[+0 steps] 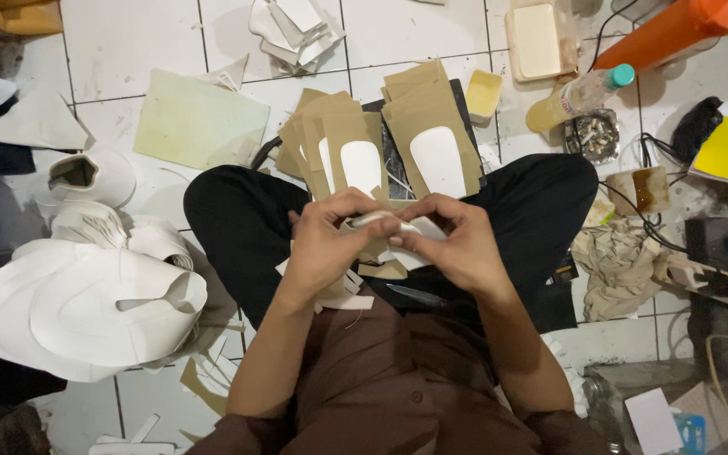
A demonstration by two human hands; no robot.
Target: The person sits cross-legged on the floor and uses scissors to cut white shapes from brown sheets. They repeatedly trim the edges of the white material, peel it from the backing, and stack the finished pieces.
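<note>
At frame centre, the left hand (326, 244) and right hand (457, 244) meet over the lap, fingers closed in a pinch on one small white-and-tan piece (378, 222). Beyond them, tan cutouts with white ovals (398, 139) fan across the knees. Stacked white curved sheets (86, 307) lie at left; a capped bottle (579, 95) at upper right.

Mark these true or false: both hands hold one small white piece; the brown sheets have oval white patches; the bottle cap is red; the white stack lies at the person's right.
1. Both hands, left hand and right hand, pinch one small white piece: true.
2. The brown sheets carry oval white patches: true.
3. The bottle has a red cap: false, it is teal.
4. The stack of white cutouts lies at the person's right: false, left.
</note>
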